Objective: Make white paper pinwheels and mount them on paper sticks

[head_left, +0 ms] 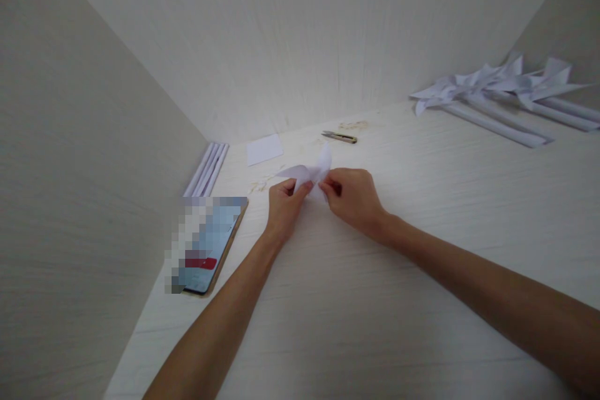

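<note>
My left hand (285, 206) and my right hand (352, 197) meet over the middle of the white table (356, 300). Both pinch a small piece of folded white paper (310, 170) between thumb and fingers, left hand at its left part, right hand at its right part. The paper's flaps stick up and away from me, just above the tabletop. Its underside is hidden by my fingers.
A phone (209, 244) lies screen-up at the left by the wall. Several rolled white paper sticks (207, 169) lie in the corner behind it. A small white paper square (265, 149) and small snips (339, 136) lie further back. Several finished paper pinwheels (497, 90) rest at the far right.
</note>
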A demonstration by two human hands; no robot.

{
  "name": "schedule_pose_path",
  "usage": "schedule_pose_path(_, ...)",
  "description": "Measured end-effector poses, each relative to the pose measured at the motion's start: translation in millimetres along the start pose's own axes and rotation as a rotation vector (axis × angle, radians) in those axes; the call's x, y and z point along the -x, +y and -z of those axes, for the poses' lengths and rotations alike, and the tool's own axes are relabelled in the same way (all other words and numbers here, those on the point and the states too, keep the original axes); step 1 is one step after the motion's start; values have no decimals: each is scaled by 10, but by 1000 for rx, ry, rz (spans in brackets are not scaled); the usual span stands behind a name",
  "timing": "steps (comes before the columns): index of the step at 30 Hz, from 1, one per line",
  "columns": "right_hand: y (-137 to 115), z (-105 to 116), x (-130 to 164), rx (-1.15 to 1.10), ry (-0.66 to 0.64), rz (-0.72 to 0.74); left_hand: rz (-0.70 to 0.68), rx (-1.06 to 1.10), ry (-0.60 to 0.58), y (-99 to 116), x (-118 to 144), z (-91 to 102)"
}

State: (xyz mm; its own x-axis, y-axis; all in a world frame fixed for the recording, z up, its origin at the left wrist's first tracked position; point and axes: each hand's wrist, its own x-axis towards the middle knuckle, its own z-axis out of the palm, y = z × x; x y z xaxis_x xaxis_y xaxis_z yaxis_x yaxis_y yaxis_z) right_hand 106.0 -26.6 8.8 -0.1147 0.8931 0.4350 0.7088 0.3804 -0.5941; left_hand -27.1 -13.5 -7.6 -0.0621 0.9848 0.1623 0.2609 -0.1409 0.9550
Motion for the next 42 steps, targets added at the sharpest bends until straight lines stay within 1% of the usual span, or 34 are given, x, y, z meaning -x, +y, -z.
schedule_pose_path(1, -8, 14, 13, 93, -9, 87, -3, -3, 4, -2, 0, -1)
schedule_pose_path(2, -13, 21, 20, 149, -20, 140, -5, -3, 8, -3, 0, -2)
schedule_pose_path(3, -16, 23, 20, 166, -24, 150, -6, -2, 14, -2, 1, -3)
schedule_pose_path(4, -18, 18, 13, 150, -16, 116, -4, -2, 18, 1, 3, -3)
schedule_pose_path(6, -17, -8, -18, 10, -4, -39, 3, 2, 22, 16, 9, -2)
schedule_pose_path(9, -9, -59, -74, -354, -83, -333, 21, -7, 24, 46, 19, -3)
schedule_pose_path(10, -7, -71, -86, -456, -117, -397, 24, -9, 25, 54, 22, -3)
schedule_pose_path(11, -6, -77, -93, -516, -138, -429, 25, -9, 27, 58, 23, -4)
schedule_pose_path(12, -6, -76, -93, -519, -137, -427, 23, -7, 29, 59, 22, -5)
schedule_pose_path(13, -6, -69, -88, -463, -117, -389, 19, -2, 29, 57, 20, -6)
schedule_pose_path(14, -7, -57, -77, -361, -85, -320, 13, 3, 28, 52, 17, -6)
schedule_pose_path(17, -10, -6, -21, 39, -11, -17, 3, 6, 26, 32, 5, -7)
schedule_pose_path(19, -14, 21, 13, 215, -23, 143, -7, 2, 18, 25, 0, -7)
schedule_pose_path(20, -19, 28, 23, 256, -32, 181, -13, -1, 16, 24, 0, -7)
schedule_pose_path(21, -24, 30, 24, 266, -32, 184, -18, -4, 15, 26, 0, -7)
schedule_pose_path(22, -31, 26, 19, 247, -23, 152, -19, -5, 16, 29, 2, -7)
schedule_pose_path(24, -42, 4, -12, 119, -2, 8, -9, -8, 25, 38, 8, -6)
schedule_pose_path(27, -32, -51, -72, -250, -39, -283, 10, 16, 29, 41, 15, -3)
schedule_pose_path(29, 1, -84, -102, -478, -78, -404, 9, 68, 13, 28, 14, 2)
schedule_pose_path(31, 53, -102, -119, -587, -88, -418, 2, 155, -20, 5, 4, 7)
schedule_pose_path(34, 139, -102, -131, -639, -97, -341, 22, 335, -86, -28, -18, 10)
schedule_pose_path(37, 208, -94, -135, -711, -121, -286, 64, 497, -109, -27, -34, 3)
schedule_pose_path(39, 236, -95, -136, -749, -132, -266, 83, 557, -117, -12, -37, -2)
schedule_pose_path(42, 250, -100, -132, -761, -138, -262, 108, 585, -149, 8, -33, -1)
